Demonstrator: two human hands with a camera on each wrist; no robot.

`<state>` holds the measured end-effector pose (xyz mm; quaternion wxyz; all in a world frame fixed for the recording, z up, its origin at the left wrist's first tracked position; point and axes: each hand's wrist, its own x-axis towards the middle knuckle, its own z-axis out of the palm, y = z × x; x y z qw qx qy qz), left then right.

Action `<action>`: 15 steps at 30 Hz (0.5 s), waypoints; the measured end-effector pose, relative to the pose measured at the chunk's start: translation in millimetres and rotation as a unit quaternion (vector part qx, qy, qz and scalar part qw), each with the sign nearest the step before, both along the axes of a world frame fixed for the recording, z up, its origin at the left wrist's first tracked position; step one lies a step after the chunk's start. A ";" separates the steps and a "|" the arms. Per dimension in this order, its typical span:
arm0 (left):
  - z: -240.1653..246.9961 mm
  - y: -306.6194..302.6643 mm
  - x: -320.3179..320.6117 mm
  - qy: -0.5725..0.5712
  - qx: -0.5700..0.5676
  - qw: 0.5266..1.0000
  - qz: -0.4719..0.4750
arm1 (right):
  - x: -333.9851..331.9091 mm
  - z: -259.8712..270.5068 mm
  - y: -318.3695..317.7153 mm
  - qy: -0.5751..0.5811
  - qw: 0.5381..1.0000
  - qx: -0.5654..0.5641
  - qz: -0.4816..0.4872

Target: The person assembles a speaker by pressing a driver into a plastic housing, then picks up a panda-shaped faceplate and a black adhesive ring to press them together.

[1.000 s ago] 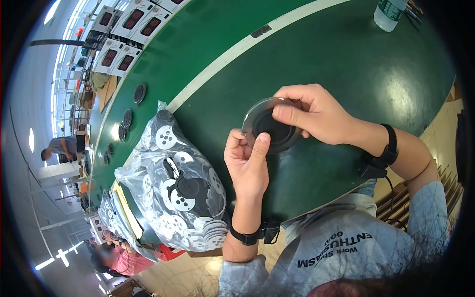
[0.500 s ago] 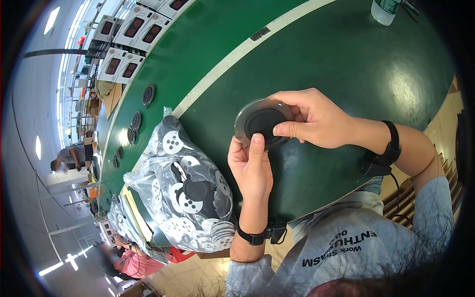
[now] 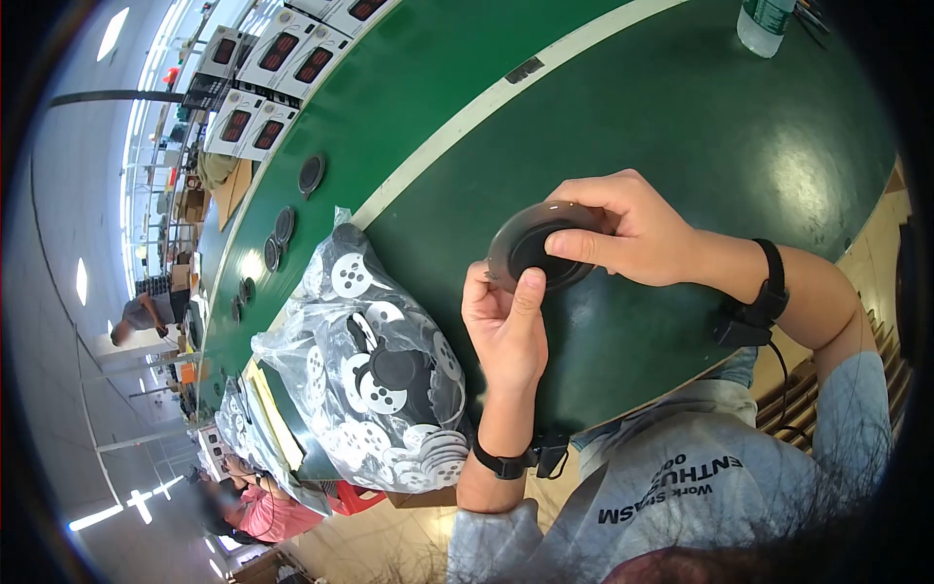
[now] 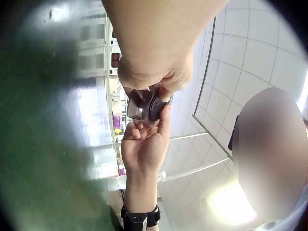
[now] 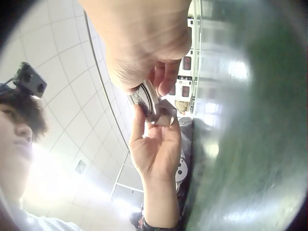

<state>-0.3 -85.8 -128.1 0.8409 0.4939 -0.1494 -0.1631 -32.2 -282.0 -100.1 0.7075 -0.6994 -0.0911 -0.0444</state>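
Note:
A round black disc with a smoky translucent rim (image 3: 530, 255) is held above the green table in the head view. My left hand (image 3: 511, 336) pinches its lower left edge, thumb on the black face. On its right side my right hand (image 3: 637, 229) grips it, thumb across the face and fingers behind the rim. Seen from the left wrist, the disc (image 4: 139, 105) sits between both hands, its translucent wall showing. From the right wrist, the disc (image 5: 147, 102) appears nearly edge-on, fingers of both hands around it.
A clear bag (image 3: 389, 389) of white and black discs lies left of my left hand. Several dark discs (image 3: 311, 173) rest farther left on the table. Boxes (image 3: 277, 49) are stacked at the upper left, a bottle (image 3: 762, 27) stands at the upper right. Two people are in the background.
The disc and both hands have shifted slightly right in the head view since half a second ago. The disc's tilt has changed a little; both hands keep hold of it.

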 end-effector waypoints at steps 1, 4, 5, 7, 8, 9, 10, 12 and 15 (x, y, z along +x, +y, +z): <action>0.0 -1.0 0.1 0.003 -0.001 1.000 0.002 | 0.0 0.7 -0.9 0.000 1.000 -0.018 -0.004; 1.1 -3.0 -0.5 0.018 -0.004 1.000 0.009 | -1.4 3.7 0.6 0.057 0.998 -0.001 -0.001; 1.2 -1.4 0.7 0.027 0.002 1.000 0.013 | 0.1 3.6 1.9 0.066 0.998 0.014 -0.004; -0.3 -2.7 1.1 0.049 0.004 0.999 0.019 | 1.6 0.7 4.9 0.083 0.995 0.045 -0.006; -0.2 -2.6 1.6 0.056 0.006 0.998 0.025 | 3.3 -1.2 5.4 0.075 0.996 0.050 0.003; -1.3 -1.7 3.1 0.062 0.007 0.998 0.027 | 4.1 -3.1 6.2 0.079 0.995 0.057 0.008; -3.2 -1.4 4.6 0.060 0.015 0.998 0.030 | 5.3 -5.5 7.4 0.081 0.995 0.063 0.016; -5.9 -2.0 4.9 0.060 0.032 0.997 0.032 | 8.0 -8.5 8.1 0.100 0.992 0.072 0.038; -4.4 0.4 8.0 0.063 0.044 0.996 0.044 | 15.5 -6.5 10.8 0.142 0.986 0.079 0.029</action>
